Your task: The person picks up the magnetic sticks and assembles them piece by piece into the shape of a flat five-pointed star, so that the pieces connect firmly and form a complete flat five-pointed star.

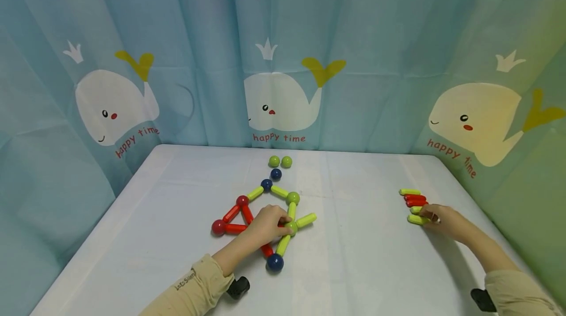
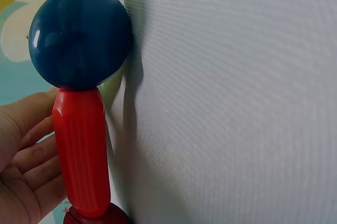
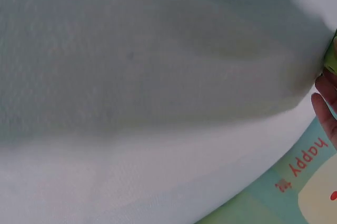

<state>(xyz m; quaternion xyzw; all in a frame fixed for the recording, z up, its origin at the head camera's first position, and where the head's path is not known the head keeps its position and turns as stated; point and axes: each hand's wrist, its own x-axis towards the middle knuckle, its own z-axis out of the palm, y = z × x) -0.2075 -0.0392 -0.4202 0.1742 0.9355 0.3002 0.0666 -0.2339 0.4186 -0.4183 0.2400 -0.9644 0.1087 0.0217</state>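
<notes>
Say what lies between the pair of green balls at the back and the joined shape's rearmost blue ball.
One more dark blue ball lies there, as the head view shows.

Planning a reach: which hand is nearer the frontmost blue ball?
Left. The left hand is just beyond the blue ball, at the built shape; the right hand is well off to its right, by the row of sticks.

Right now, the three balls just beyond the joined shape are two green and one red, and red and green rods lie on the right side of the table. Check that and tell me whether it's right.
Not quite: the third ball is dark blue, not red, as the head view shows. The two green balls and the red and green rods are as you say.
</notes>
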